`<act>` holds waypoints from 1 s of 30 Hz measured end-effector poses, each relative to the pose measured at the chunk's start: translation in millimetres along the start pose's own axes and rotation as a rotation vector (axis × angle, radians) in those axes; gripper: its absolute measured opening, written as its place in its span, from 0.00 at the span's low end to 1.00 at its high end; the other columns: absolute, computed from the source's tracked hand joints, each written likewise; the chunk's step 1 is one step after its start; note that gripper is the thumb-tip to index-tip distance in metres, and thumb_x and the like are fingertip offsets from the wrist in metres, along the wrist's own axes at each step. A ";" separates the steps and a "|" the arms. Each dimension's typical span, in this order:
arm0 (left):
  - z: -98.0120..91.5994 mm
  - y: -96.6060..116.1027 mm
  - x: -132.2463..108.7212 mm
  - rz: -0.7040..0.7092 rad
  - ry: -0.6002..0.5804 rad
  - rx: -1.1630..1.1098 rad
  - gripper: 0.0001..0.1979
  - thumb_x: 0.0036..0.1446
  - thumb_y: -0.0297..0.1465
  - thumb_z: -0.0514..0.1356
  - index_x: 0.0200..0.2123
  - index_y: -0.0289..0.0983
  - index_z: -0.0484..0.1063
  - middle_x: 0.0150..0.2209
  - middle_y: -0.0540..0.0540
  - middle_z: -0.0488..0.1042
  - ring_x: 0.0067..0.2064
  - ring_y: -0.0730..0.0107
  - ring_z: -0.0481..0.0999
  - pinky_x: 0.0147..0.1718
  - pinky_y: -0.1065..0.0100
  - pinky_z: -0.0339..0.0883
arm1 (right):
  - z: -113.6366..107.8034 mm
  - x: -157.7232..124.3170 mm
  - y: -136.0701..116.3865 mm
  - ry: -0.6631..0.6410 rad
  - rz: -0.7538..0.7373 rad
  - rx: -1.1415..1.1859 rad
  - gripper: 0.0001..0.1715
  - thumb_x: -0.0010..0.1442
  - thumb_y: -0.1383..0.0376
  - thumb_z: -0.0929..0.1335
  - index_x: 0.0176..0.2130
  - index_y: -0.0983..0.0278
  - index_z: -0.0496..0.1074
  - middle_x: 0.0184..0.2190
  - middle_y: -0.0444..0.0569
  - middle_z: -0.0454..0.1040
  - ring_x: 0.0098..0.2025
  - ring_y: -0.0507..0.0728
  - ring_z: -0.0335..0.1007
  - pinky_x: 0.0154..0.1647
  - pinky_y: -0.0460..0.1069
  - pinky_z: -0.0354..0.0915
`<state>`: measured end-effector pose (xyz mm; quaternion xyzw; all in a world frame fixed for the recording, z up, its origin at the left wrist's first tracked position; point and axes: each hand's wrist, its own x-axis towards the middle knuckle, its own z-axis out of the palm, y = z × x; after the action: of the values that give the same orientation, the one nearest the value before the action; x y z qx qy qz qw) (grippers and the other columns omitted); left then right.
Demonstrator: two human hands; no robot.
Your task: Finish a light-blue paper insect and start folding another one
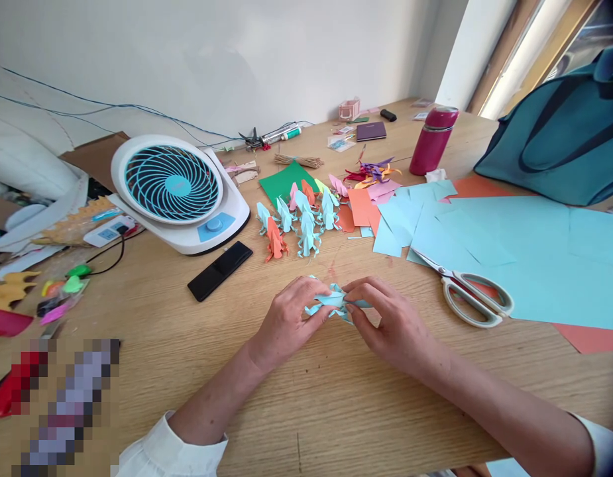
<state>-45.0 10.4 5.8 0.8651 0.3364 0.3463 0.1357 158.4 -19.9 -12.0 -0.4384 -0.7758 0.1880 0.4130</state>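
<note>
Both hands meet over the wooden table [187, 358] near its front middle, pinching a small light blue folded paper figure [333, 301]. My left hand [291, 318] grips its left side with closed fingers. My right hand [390, 324] pinches its right side. Just beyond them stands a cluster of several finished paper figures [299, 222], light blue with orange ones among them. More folded figures in pink, purple and orange [370, 172] lie farther back.
A white and blue desk fan [174, 189] sits at back left, a black phone [220, 269] in front of it. Scissors [468, 291] rest on light blue paper sheets [525, 245] at right. A magenta bottle [433, 139] and a teal bag [559, 132] stand behind.
</note>
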 end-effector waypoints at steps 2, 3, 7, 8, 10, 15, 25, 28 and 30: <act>-0.2 -0.5 0.0 0.014 -0.008 0.005 0.07 0.61 0.29 0.62 0.43 0.39 0.69 0.40 0.46 0.75 0.44 0.68 0.75 0.45 0.66 0.69 | 0.1 0.1 -0.1 0.001 -0.001 -0.022 0.07 0.63 0.71 0.64 0.40 0.61 0.68 0.42 0.51 0.75 0.42 0.57 0.73 0.41 0.51 0.69; -0.1 -0.7 0.0 0.021 -0.013 0.010 0.07 0.60 0.28 0.62 0.43 0.39 0.69 0.40 0.46 0.76 0.44 0.67 0.75 0.46 0.65 0.69 | 0.4 0.0 -0.2 -0.003 -0.004 -0.039 0.07 0.62 0.72 0.64 0.40 0.61 0.68 0.42 0.51 0.75 0.41 0.57 0.74 0.40 0.51 0.69; 1.4 -1.2 -0.7 0.036 -0.018 0.030 0.08 0.60 0.28 0.62 0.43 0.39 0.69 0.40 0.46 0.76 0.45 0.66 0.75 0.46 0.64 0.69 | 1.7 -0.4 -0.3 -0.004 -0.034 -0.123 0.06 0.62 0.72 0.65 0.38 0.61 0.68 0.41 0.51 0.76 0.41 0.57 0.74 0.41 0.52 0.69; 2.1 -1.2 -1.0 0.035 -0.014 0.032 0.08 0.60 0.27 0.62 0.43 0.39 0.69 0.40 0.46 0.76 0.44 0.67 0.75 0.46 0.64 0.69 | 2.0 -0.5 -0.4 0.003 -0.044 -0.138 0.06 0.62 0.72 0.65 0.37 0.61 0.68 0.41 0.51 0.77 0.41 0.57 0.74 0.41 0.52 0.69; 3.8 -0.6 -1.7 0.027 -0.004 0.030 0.08 0.60 0.27 0.62 0.42 0.39 0.69 0.39 0.46 0.75 0.44 0.67 0.75 0.45 0.64 0.69 | 2.6 -0.2 -0.8 0.017 -0.058 -0.153 0.07 0.62 0.73 0.64 0.36 0.61 0.67 0.40 0.51 0.77 0.41 0.57 0.74 0.41 0.51 0.69; 7.9 2.3 -3.8 0.014 0.028 0.034 0.08 0.60 0.25 0.62 0.43 0.39 0.68 0.40 0.46 0.75 0.45 0.66 0.75 0.47 0.63 0.70 | 3.6 1.5 -2.8 0.027 -0.062 -0.145 0.07 0.63 0.73 0.64 0.37 0.61 0.66 0.41 0.53 0.76 0.43 0.58 0.72 0.44 0.53 0.68; -0.5 -3.2 -1.2 0.037 0.137 -0.050 0.12 0.57 0.23 0.64 0.43 0.39 0.69 0.40 0.46 0.76 0.46 0.65 0.75 0.50 0.60 0.69 | -11.7 6.9 4.4 -0.029 -0.091 0.158 0.17 0.61 0.74 0.65 0.49 0.60 0.65 0.52 0.54 0.69 0.55 0.59 0.67 0.53 0.55 0.67; -1.8 -4.0 0.3 0.055 0.136 -0.080 0.13 0.55 0.23 0.65 0.42 0.39 0.69 0.40 0.46 0.76 0.45 0.66 0.76 0.49 0.61 0.69 | -13.1 9.1 7.8 -0.034 -0.106 0.167 0.16 0.61 0.75 0.65 0.46 0.59 0.68 0.50 0.52 0.70 0.52 0.57 0.69 0.49 0.52 0.69; -2.0 -3.3 0.5 0.055 0.132 -0.092 0.13 0.55 0.23 0.66 0.42 0.39 0.70 0.40 0.46 0.76 0.45 0.66 0.75 0.49 0.62 0.69 | -12.0 9.4 9.0 -0.029 -0.128 0.171 0.13 0.61 0.75 0.65 0.44 0.60 0.69 0.50 0.52 0.70 0.52 0.56 0.70 0.49 0.51 0.70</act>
<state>-47.7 13.2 6.0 0.8421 0.3045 0.4214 0.1433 170.2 -8.0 -6.3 -0.3481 -0.7893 0.2331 0.4488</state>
